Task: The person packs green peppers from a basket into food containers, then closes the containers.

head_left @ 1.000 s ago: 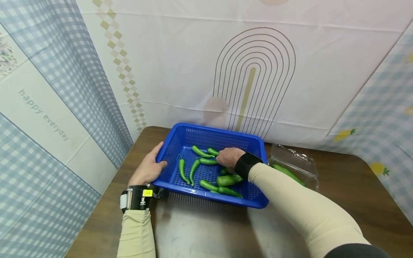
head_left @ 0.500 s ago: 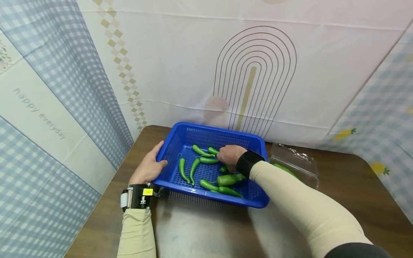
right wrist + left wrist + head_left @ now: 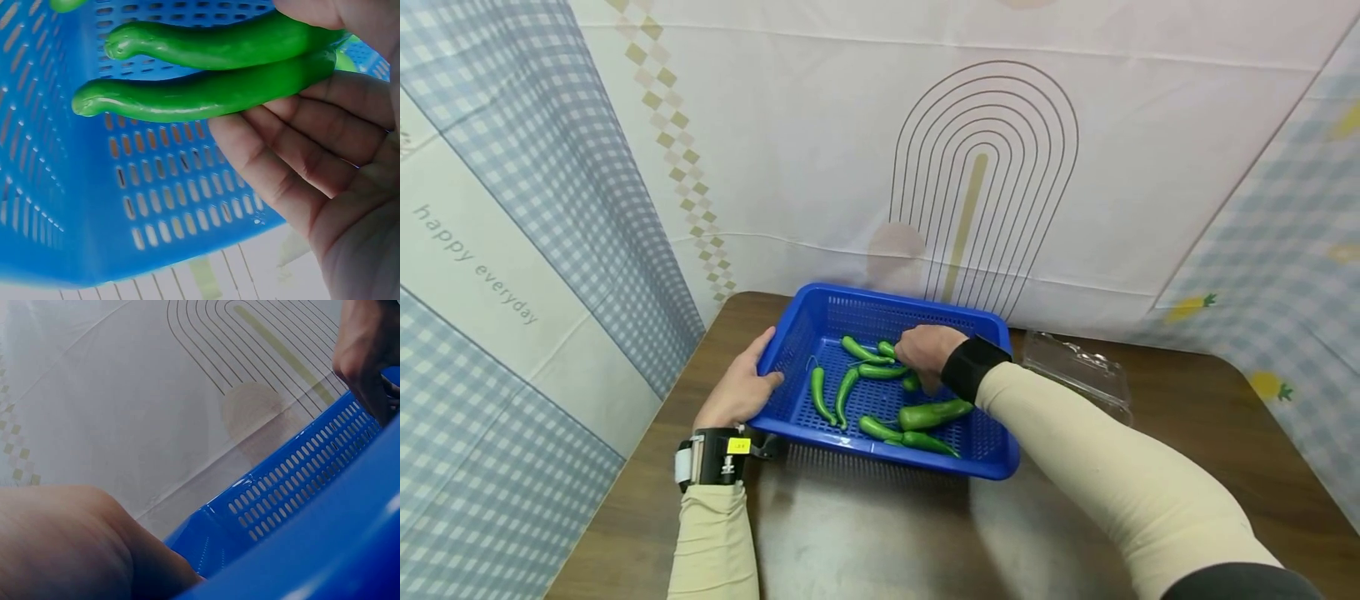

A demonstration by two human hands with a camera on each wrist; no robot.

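A blue perforated basket [image 3: 820,442] stands on the table with several green peppers in it. My left hand [image 3: 741,392] grips its left rim, thumb inside and fingers along the outer wall. My right hand [image 3: 928,354] is inside the basket, toward its back right. In the right wrist view, that hand holds two long green peppers [image 3: 187,100] side by side, thumb above and fingers beneath. Left of it lie slim curved peppers such as one green pepper [image 3: 822,396]. A thicker green pepper [image 3: 928,414] lies near the front right, partly under the right wrist.
A clear plastic clamshell box [image 3: 1078,371] stands right of the basket, partly behind the right forearm. The brown wooden table [image 3: 1210,425] reaches back to a patterned cloth [image 3: 790,150] hanging behind it.
My right hand has shifted slightly up and back within the basket. The forearm now covers the green pepper seen earlier at the clear box. My left hand keeps its grip on the rim.
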